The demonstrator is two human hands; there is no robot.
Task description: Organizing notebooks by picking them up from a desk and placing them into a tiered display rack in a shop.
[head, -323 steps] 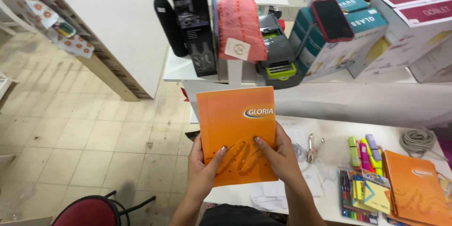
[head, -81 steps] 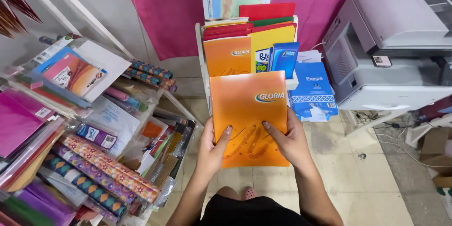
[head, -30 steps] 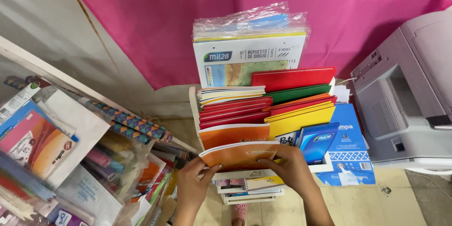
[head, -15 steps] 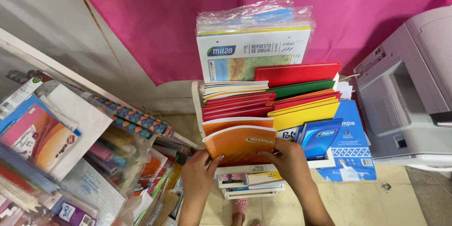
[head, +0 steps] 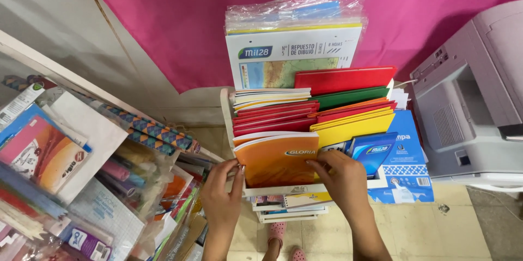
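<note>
Both hands, left and right, gripped the glossy orange softcover notebook in the white rack; forcing it could've crumpled its corners.

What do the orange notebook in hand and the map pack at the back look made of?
The orange notebook looks like glossy coated card over paper pages: its cover shines and white page edges show on top. Both the left hand and right hand touch it. The map pack seems paper sheets in clear, crinkled plastic film that catches the light.
</note>
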